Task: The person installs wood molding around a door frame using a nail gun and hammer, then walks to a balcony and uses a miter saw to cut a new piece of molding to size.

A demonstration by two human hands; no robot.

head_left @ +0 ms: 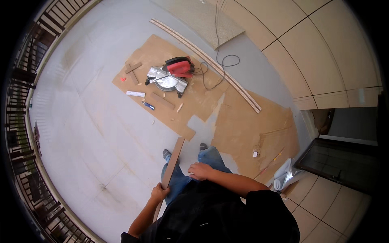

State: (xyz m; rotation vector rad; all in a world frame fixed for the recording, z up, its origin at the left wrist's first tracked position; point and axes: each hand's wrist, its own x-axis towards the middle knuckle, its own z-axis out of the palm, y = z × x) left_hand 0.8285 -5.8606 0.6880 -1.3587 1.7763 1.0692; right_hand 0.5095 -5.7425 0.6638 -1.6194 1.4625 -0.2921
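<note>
My left hand (160, 192) is wrapped around a long, narrow brown board (173, 158), which slants up past my left leg to the edge of the cardboard. Near my waist, in front of my right thigh, my right hand (199, 171) has its fingers curled in; what they hold, if anything, is hidden. Ahead of me a red and silver miter saw (169, 77) stands on the cardboard sheet (198, 101). Short brown board offcuts (163, 101) lie around it, with a white strip (135, 94) and a blue-handled utility knife (148, 105) by the near edge.
A long pale strip (206, 60) lies behind the saw, beside a black power cord (222, 69). A stone-like slab (202, 20) is against the tiled wall (312, 52). At right are a small white box (255, 154) and a silvery roll (283, 176). A railing (20, 141) curves along the left.
</note>
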